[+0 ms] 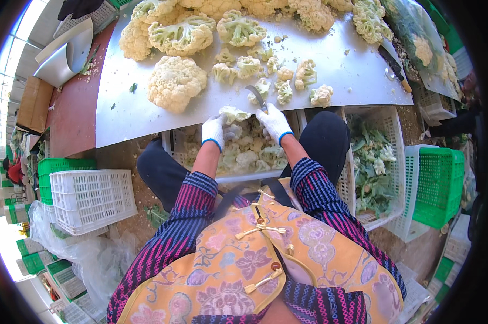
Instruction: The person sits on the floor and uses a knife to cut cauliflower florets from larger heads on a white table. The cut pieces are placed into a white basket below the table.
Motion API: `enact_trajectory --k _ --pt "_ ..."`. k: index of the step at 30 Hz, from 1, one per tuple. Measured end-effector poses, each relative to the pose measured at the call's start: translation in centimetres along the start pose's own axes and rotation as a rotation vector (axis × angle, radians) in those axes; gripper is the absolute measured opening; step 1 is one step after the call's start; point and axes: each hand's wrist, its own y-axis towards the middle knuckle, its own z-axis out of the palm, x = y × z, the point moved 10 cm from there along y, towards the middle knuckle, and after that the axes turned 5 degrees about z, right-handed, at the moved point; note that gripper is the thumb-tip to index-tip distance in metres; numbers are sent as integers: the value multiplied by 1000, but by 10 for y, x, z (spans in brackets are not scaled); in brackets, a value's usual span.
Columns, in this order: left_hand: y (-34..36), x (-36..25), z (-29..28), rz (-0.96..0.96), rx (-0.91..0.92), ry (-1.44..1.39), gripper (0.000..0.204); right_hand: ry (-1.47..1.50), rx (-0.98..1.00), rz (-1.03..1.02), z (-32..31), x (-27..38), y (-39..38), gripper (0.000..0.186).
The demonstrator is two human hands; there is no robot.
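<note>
My left hand (214, 129), in a white glove with a blue cuff, is closed on a pale cauliflower floret (234, 114) at the table's near edge. My right hand (275, 122), gloved alike, grips a small curved knife (257, 97), its blade pointing up and to the left over the tabletop. Below both hands, between my knees, a white crate (249, 177) holds many cut florets. Just beyond lie several loose florets (249, 67) and a large whole cauliflower head (177, 84). My fingertips are partly hidden by the gloves and the floret.
More cauliflower heads (182, 35) line the far side of the metal-topped table (120, 116). A black-bladed knife (393, 66) lies at its right edge. A crate of green leaves (374, 167) stands right of my knee, beside a green crate (441, 186). White crates (93, 200) stand at left.
</note>
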Motion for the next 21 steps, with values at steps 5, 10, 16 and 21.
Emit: enact_trajectory --k 5,10,16,21 --pt "-2 16 5 -27 -38 -263 32 -334 -372 -403 -1 21 -20 38" --pt "-4 19 18 0 -30 -257 30 -411 -217 -367 29 25 -58 39" --pt "3 42 -1 113 -6 38 26 -656 -116 -308 42 9 -56 38" --pt "-29 19 11 62 46 80 27 -597 -84 -240 43 -1 -49 42"
